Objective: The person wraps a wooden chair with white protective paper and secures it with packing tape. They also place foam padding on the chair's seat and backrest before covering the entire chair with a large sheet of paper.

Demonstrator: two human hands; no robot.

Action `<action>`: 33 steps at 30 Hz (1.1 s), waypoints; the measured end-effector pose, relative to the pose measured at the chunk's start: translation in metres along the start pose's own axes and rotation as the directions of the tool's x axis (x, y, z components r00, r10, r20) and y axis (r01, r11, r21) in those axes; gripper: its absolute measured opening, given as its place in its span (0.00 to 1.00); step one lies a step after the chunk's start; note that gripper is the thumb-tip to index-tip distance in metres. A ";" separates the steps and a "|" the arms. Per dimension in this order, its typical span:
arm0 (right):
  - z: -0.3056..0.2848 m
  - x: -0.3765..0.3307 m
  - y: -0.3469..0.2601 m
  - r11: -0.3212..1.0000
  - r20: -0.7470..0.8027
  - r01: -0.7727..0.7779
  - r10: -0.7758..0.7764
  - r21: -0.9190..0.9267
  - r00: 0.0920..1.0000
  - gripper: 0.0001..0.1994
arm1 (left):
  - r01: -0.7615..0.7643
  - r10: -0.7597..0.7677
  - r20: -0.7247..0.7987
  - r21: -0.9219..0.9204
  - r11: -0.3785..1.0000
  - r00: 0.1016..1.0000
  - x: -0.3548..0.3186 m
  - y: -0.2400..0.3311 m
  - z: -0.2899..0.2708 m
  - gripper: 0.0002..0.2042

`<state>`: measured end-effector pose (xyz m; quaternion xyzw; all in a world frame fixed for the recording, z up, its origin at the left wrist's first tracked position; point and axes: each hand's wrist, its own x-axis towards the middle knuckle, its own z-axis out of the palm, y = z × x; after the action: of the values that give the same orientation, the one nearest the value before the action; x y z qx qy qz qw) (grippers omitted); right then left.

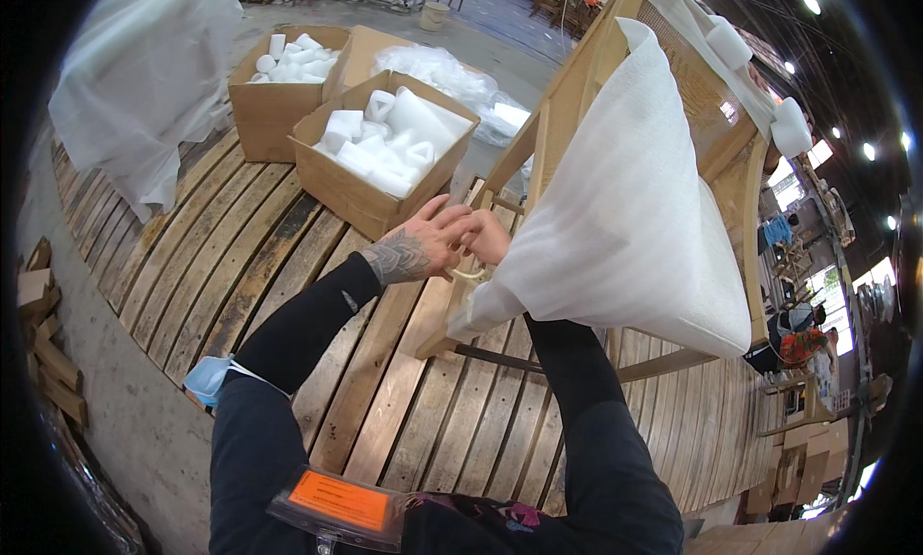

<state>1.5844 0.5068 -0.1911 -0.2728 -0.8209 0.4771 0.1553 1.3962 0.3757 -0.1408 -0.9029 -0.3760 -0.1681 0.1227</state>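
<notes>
A wooden chair (553,122) with a woven cane panel stands tilted before me, its seat part covered by a white foam sheet (625,199). My left hand (423,244), with fingers partly bent, meets my right hand (490,236) beside the foam-wrapped end of a chair part (481,312). A pale ring like a roll of tape (468,274) sits under the left hand's fingers. The right hand's fingers are pinched together; what lies between them is hidden. My right forearm passes behind the foam sheet.
Two cardboard boxes (306,137) of white foam pieces stand on the slatted wooden platform (231,257). Behind them lies clear plastic wrap (437,74). A plastic-draped object (144,74) stands at far left. Foam rolls (790,127) hang on the chair's far edge. People work at the right.
</notes>
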 end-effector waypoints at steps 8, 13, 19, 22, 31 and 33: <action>0.039 -0.124 0.012 0.173 -0.502 0.473 0.224 0.864 0.835 0.29 | -0.047 0.051 0.054 -0.077 0.996 0.997 -0.045 0.032 -0.002 0.07; 0.119 -0.177 -0.027 0.811 -0.784 0.417 0.080 0.410 0.615 0.31 | 0.175 -0.188 -0.033 -0.232 0.957 0.982 -0.053 0.055 -0.006 0.12; 0.155 -0.168 -0.090 0.984 -0.899 0.174 -0.044 0.036 0.436 0.38 | 0.390 -0.397 -0.032 -0.119 0.913 0.917 -0.055 0.089 -0.013 0.17; 0.159 -0.173 -0.098 0.971 -0.885 -0.011 -0.212 -0.238 0.415 0.37 | 0.493 -0.493 0.048 -0.184 0.850 0.869 -0.057 0.109 -0.013 0.17; 0.145 -0.148 -0.086 0.987 -0.902 0.132 0.023 0.088 0.431 0.40 | 0.679 -0.717 0.073 -0.401 0.615 0.693 -0.034 0.123 -0.012 0.15; 0.137 -0.139 -0.084 0.977 -0.874 0.187 -0.005 0.098 0.486 0.42 | 0.697 -0.744 0.047 -0.391 0.601 0.667 -0.031 0.119 -0.009 0.13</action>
<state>1.6002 0.2949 -0.1852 -0.4140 -0.5979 0.3370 0.5980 1.4594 0.2707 -0.1565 -0.6675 -0.6604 -0.3263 -0.1087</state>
